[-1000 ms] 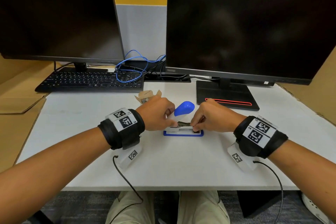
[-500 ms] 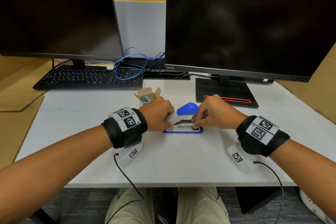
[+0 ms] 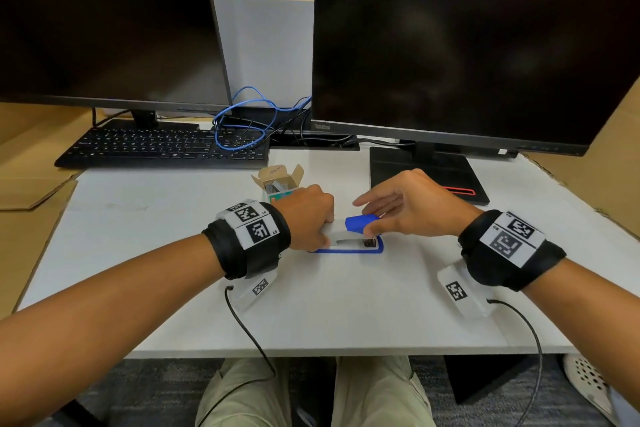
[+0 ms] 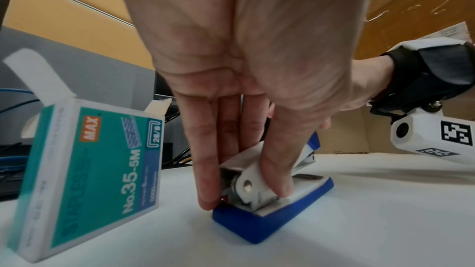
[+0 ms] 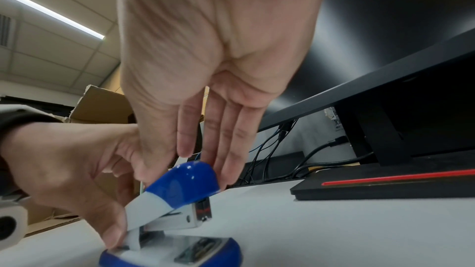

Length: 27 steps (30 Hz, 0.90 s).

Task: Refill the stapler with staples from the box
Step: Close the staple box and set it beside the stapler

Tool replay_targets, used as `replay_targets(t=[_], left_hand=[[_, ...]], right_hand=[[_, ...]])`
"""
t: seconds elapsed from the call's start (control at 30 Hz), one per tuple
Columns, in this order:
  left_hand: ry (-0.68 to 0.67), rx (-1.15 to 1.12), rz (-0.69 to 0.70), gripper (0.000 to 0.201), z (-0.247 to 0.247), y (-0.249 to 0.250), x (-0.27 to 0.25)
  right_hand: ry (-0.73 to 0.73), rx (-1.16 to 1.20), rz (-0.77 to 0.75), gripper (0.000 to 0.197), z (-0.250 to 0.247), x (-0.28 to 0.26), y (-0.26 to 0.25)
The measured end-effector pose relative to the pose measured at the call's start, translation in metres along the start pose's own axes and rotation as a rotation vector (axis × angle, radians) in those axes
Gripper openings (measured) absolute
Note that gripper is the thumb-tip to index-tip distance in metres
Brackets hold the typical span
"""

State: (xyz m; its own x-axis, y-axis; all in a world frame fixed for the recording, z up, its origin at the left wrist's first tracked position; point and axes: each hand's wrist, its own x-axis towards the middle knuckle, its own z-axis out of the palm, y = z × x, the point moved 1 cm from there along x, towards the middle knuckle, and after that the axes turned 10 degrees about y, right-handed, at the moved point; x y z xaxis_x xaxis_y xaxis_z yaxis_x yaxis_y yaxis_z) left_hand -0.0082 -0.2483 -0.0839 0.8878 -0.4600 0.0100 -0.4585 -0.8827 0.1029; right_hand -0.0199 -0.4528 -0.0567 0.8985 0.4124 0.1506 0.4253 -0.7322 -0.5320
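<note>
My left hand point(image 3: 308, 222) pinches the blue-and-white plastic stapler's point(image 3: 349, 236) hinge end; my right hand point(image 3: 401, 210), fingers straight, seems to rest on its cap. The teal cardboard staple box point(image 4: 85, 172) stands open just beside it, white worktop point(image 3: 346, 305) bare toward the near edge.

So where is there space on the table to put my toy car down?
The white table is bare along the near edge, between the two wrists. It is also bare at the left, between the keyboard and the left hand. It is crowded in the middle, where both hands work on the stapler, with the staple box close behind.

L hand point(image 3: 308, 218) fingers pinched low, R hand point(image 3: 405, 208) fingers straight, extended, both forearms forward.
</note>
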Motion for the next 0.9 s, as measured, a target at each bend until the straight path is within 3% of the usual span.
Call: replay_targets(t=[0.13, 0.33, 0.43, 0.5, 0.63, 0.73, 0.83, 0.9], left_hand=[[0.008, 0.001, 0.018, 0.042, 0.002, -0.001, 0.002], [0.005, 0.026, 0.030, 0.029, 0.001, -0.002, -0.003], [0.005, -0.041, 0.026, 0.047, -0.010, -0.011, -0.012], [0.084, -0.095, 0.030, 0.059, -0.024, -0.018, -0.018], [0.337, -0.135, 0.021, 0.033, -0.056, -0.034, -0.029], [0.468, -0.169, -0.081, 0.023, -0.068, -0.051, -0.040], [0.526, -0.151, -0.217, 0.027, -0.068, -0.075, -0.049], [0.487, -0.129, -0.291, 0.031, -0.063, -0.086, -0.053]], right_hand=[[-0.014, -0.094, -0.080, 0.031, 0.002, 0.000, -0.003], [-0.055, -0.203, -0.130, 0.029, 0.002, 0.008, -0.006], [-0.054, -0.203, -0.124, 0.029, 0.002, 0.008, -0.005], [-0.051, -0.200, -0.120, 0.028, 0.002, 0.008, -0.005], [-0.057, -0.185, -0.116, 0.029, 0.002, 0.008, -0.005], [-0.054, -0.175, -0.105, 0.031, 0.002, 0.009, -0.006], [-0.015, -0.147, -0.090, 0.039, 0.003, 0.018, -0.012], [-0.002, -0.155, -0.107, 0.039, 0.006, 0.028, -0.021]])
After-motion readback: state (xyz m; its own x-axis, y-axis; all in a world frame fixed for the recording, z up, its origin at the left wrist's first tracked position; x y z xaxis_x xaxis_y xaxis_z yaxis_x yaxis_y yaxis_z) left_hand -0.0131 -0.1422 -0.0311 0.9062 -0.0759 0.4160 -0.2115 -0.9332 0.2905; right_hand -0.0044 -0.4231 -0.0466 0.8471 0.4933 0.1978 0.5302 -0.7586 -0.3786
